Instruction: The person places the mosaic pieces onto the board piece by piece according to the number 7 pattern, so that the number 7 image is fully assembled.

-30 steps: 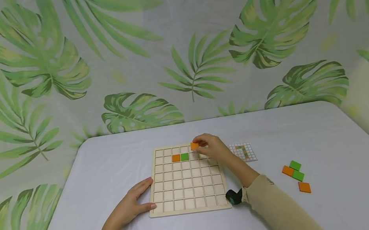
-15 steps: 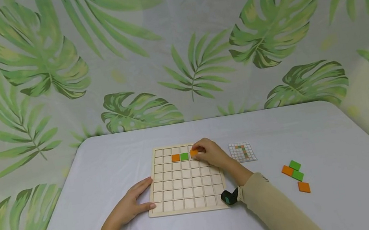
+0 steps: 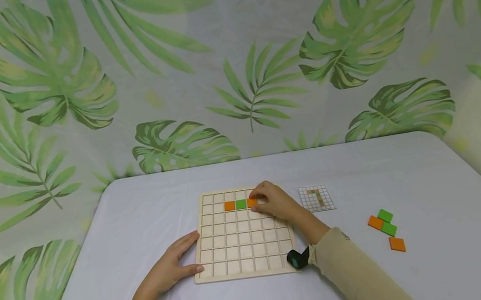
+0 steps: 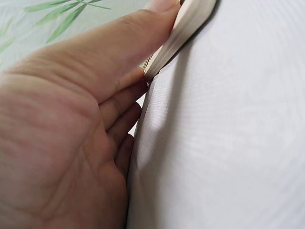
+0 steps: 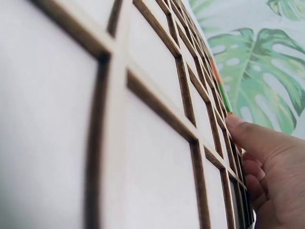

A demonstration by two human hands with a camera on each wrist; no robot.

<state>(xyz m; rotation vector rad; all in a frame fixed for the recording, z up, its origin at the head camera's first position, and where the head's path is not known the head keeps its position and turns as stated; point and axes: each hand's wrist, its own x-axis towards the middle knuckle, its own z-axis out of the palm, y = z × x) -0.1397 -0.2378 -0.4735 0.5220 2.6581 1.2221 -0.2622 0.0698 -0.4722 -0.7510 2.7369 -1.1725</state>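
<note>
A wooden grid board (image 3: pixel 245 242) lies flat on the table. In its second row from the far edge sit an orange tile (image 3: pixel 229 206) and, beside it, a green tile (image 3: pixel 241 204). My right hand (image 3: pixel 273 201) pinches another orange tile (image 3: pixel 251 203) between thumb and fingers, at the cell just right of the green one. The fingers partly cover this tile. My left hand (image 3: pixel 171 265) rests at the board's left edge, its fairly straight fingers and thumb touching the side. The left wrist view shows the thumb (image 4: pixel 119 43) against the board's rim (image 4: pixel 183 38).
A small printed pattern card (image 3: pixel 316 198) lies right of the board. Farther right are loose tiles: two green, one of them a green tile (image 3: pixel 385 215), and two orange, one an orange tile (image 3: pixel 396 244) set apart. A leaf-patterned cloth (image 3: pixel 255 91) hangs behind the table.
My right hand has brought the orange tile from the board's far edge toward me and slightly left, down beside the green tile. My left hand has stayed in place.
</note>
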